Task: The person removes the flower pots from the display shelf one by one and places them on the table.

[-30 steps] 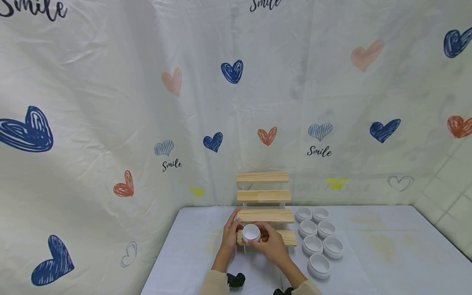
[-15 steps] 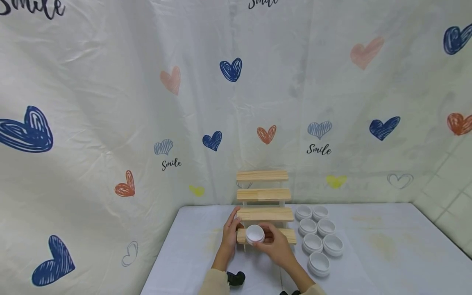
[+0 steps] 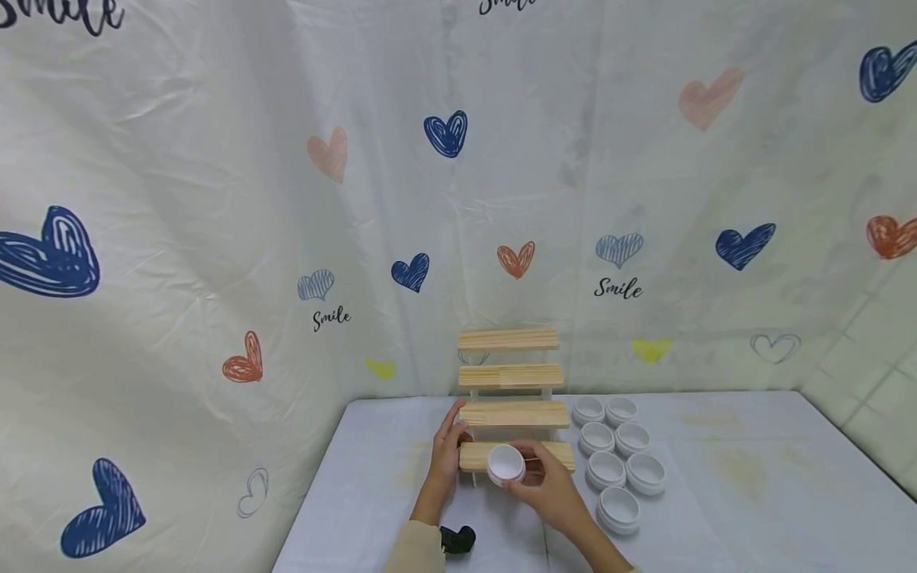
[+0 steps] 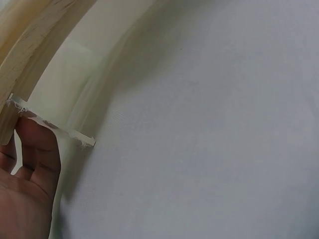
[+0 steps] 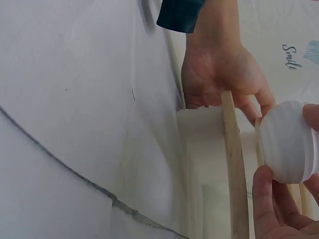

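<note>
A tiered rack with wooden shelves [image 3: 513, 414] and white side supports stands at the middle of the table. My left hand [image 3: 446, 458] grips its left side near the lower shelves; in the left wrist view the fingers curl by the white support under a wooden slat [image 4: 37, 47]. Between the thumb and fingers of my right hand [image 3: 552, 489] is a small white round cup [image 3: 505, 461], its opening facing up. It is in front of the lowest shelf; the right wrist view shows the cup's ridged side [image 5: 286, 144]. Whether it touches the shelf I cannot tell.
Several similar white cups [image 3: 620, 509] stand in two rough columns right of the rack, close to my right forearm. Behind the table [image 3: 723, 509] hangs a white curtain [image 3: 559, 199] printed with hearts. A black object [image 3: 458, 539] shows by my left wrist.
My right hand has carried the white cup to the right and slightly toward me, away from the rack's left end. The left hand stays on the rack's side.
</note>
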{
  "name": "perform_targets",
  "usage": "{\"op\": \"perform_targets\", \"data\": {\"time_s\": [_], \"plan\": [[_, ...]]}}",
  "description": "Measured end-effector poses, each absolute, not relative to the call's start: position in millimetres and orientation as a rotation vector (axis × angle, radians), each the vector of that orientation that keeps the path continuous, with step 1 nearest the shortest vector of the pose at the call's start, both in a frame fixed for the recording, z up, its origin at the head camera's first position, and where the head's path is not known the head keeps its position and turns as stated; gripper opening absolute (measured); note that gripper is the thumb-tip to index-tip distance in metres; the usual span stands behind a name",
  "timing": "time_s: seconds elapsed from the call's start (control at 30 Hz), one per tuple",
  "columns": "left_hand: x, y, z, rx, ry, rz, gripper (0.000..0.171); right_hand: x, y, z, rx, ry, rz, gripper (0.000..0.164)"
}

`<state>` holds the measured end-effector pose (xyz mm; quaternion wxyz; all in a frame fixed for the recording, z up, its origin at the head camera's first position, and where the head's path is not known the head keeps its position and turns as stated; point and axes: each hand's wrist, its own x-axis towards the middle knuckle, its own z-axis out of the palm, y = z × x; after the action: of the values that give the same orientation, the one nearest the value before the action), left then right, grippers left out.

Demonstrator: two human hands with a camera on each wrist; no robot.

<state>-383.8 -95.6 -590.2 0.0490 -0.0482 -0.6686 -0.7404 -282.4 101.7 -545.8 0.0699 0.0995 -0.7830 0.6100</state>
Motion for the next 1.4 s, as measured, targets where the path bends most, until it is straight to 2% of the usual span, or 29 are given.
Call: {"op": "perform_targets", "data": {"time_s": [1.0,1.4], "plan": [[-377.8,-94.2,-586.2,-0.09,-2.09,-2.243,0.051,-259.3,145.5,-538.6,0.436,-2.325,1.915,0.061],[-377.6,-94.7,-587.1,-0.088,-2.078,-2.266,0.049,-249.3,164.7,-533.5,0.363,-2.306,1.905,0.061]]}}
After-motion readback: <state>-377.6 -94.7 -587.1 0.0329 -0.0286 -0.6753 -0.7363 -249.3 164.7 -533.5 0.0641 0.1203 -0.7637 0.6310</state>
